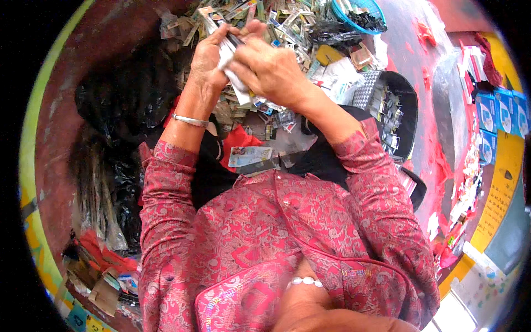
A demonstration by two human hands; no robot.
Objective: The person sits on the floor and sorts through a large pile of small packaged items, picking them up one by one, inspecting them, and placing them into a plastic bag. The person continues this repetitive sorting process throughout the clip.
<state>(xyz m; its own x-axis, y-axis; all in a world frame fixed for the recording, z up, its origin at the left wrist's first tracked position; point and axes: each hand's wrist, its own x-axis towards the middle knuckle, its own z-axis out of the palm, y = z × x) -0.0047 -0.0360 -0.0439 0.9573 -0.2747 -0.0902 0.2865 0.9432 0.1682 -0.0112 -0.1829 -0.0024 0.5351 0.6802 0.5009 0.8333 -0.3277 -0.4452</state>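
My left hand (207,61) is closed around a thin white piece (225,57), cloth or paper, with a silver bangle on its wrist. My right hand (271,69) is blurred, its fingers curled in against the same white piece. A slim dark strip (234,40) pokes out between the two hands. Both hands are held over a large heap of small flat packets (287,27). Closer to me lie a red scrap (240,138) and a printed card (250,156).
A blue basket (362,6) stands at the far right. Nearer is a black container (406,105) with small packets inside. Black plastic bags (119,94) lie to the left, above cardboard pieces (103,294). Blue boxes (503,110) line the right side.
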